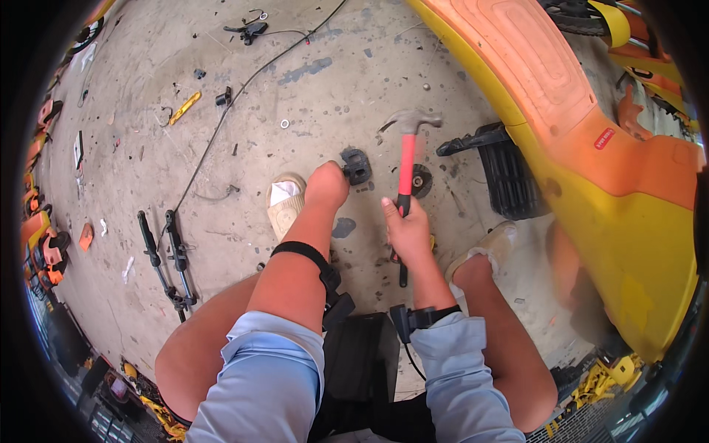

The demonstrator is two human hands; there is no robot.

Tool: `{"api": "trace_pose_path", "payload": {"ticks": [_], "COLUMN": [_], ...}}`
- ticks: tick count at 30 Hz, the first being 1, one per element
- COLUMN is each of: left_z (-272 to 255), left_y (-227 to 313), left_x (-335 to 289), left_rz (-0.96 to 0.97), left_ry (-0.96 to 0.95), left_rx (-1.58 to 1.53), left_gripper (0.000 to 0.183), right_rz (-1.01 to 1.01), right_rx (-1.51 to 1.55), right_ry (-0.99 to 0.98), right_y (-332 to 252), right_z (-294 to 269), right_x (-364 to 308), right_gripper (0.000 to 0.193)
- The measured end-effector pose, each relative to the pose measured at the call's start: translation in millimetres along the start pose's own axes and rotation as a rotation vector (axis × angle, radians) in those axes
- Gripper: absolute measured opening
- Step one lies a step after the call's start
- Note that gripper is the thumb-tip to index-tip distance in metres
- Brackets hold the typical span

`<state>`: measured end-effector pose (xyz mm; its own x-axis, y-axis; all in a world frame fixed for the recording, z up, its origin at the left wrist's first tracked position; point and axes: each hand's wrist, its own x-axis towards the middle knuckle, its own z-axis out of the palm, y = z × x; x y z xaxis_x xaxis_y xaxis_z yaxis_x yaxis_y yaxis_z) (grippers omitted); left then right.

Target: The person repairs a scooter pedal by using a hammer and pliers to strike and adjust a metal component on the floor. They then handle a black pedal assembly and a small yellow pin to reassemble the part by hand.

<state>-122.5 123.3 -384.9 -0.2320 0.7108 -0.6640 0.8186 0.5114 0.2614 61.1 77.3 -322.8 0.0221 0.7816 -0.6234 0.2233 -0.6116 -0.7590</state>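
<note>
My left hand (327,186) is closed at the end of a black bicycle pedal (357,167), near the floor. The part it grips is hidden by the fingers. In my right hand (410,230) is a claw hammer (408,164) with a red and black handle and a metal head, held upright in the view. Its head is up and to the right of the pedal, apart from it. A round black part (421,180) with a central hole lies just beyond my right hand, partly covered by the hammer.
A large orange and yellow vehicle body (605,166) fills the right side, with a ribbed black plastic part (509,177) beside it. Left lie two black fork legs (176,251), a long cable (221,125) and a yellow strip (185,108). A brake lever (253,31) lies farther off.
</note>
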Motion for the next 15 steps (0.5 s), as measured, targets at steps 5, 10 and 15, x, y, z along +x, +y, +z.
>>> {"api": "trace_pose_path", "payload": {"ticks": [5,10,15], "left_z": [-1,-4,-8], "left_y": [-2,5,6], "left_x": [-4,-4,-1], "left_rz": [-0.009,-0.031,-0.059], "left_ry": [0.021,0.005,-0.029], "left_rx": [-0.007,-0.017,-0.056], "left_gripper": [0.023,0.023,0.022], "right_rz": [-0.092,-0.017,-0.188], "right_rx": [-0.279,-0.417,-0.470], "right_ry": [0.161,0.125,0.039], "right_y": [71,103,82], "right_z": [33,44,28], "right_x": [-10,4,5], "right_gripper": [0.033,0.032,0.024]}}
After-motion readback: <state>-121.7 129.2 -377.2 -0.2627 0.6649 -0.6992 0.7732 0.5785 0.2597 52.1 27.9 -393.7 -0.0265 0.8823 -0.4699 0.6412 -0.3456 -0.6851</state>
